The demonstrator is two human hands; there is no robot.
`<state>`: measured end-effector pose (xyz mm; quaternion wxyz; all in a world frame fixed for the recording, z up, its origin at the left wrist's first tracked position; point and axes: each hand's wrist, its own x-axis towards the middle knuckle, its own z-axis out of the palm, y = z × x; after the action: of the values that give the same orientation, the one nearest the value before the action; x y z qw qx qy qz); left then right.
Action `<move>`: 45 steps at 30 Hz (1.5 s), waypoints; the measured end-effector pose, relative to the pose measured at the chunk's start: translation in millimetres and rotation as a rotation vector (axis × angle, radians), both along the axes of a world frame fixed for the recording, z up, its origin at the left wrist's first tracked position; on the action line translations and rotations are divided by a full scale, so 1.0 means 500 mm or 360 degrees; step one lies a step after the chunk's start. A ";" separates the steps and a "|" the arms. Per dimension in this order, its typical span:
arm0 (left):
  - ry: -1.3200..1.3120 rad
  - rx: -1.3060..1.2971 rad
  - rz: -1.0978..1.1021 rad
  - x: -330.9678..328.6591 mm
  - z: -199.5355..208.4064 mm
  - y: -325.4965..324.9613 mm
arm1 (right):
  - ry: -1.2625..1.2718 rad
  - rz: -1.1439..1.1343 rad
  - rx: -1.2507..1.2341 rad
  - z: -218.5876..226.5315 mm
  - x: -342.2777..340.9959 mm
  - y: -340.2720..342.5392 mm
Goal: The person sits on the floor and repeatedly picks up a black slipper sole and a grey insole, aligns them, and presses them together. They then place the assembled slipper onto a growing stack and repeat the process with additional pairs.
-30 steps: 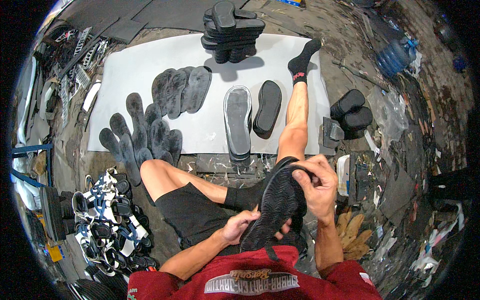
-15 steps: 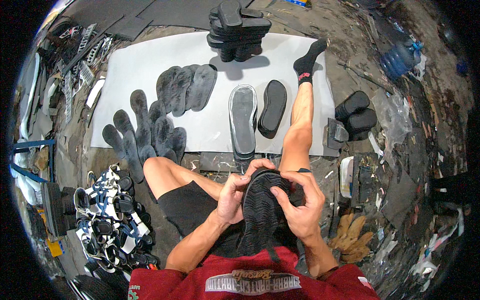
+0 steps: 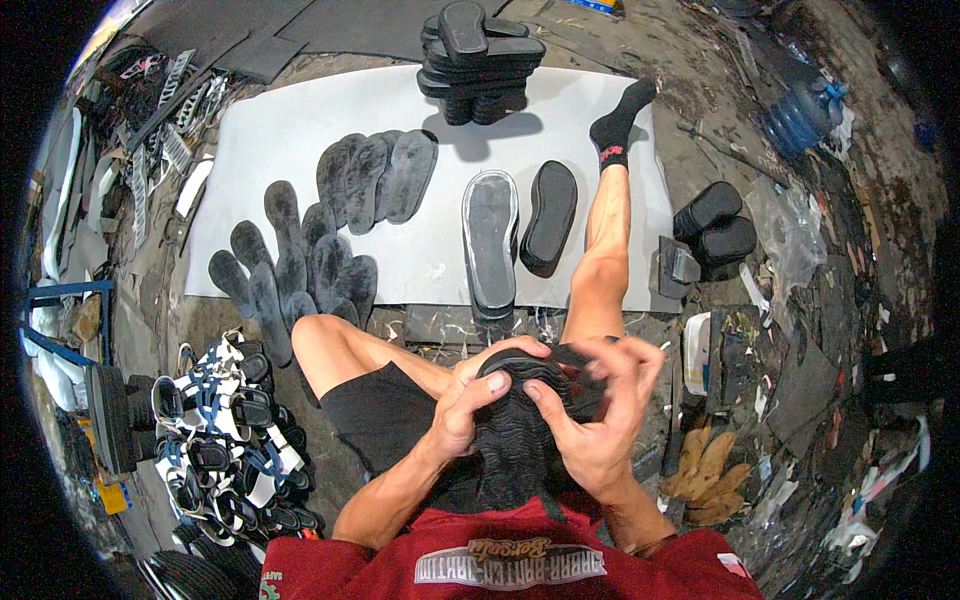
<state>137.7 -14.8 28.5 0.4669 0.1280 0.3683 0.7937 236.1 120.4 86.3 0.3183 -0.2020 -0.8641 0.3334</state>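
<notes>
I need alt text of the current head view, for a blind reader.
The left hand holds a black ridged sole, which the right hand touches. Ahead, a white sheet bears dark soles, some stacked; white and black straps lie heaped at left.

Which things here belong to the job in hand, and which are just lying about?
Likely the job's:
wavy-treaded black sole, between left hand and right hand
dark soles on the white sheet
stack of black soles

Probably just lying about:
blue bottle
tan gloves
clear plastic
</notes>
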 end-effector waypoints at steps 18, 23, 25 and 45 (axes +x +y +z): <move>0.1518 -0.1099 0.0972 -0.012 0.054 -0.019 | -0.0052 0.0635 -0.0479 -0.072 -0.088 -0.040; 0.1554 -0.1193 0.1032 0.010 0.035 -0.025 | -0.0303 0.0552 -0.0679 -0.066 -0.084 -0.073; 0.1487 -0.1152 0.0982 0.009 0.038 -0.022 | -0.0265 0.0543 -0.0755 -0.087 -0.080 -0.073; 0.0450 -0.1207 0.1070 0.062 -0.281 -0.037 | -0.0412 0.0119 -0.0783 -0.286 -0.038 -0.045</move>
<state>168.6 -33.2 -111.8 0.1458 -0.0693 0.7099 0.6855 217.1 97.7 -56.8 0.1341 -0.2820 -0.7975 0.5162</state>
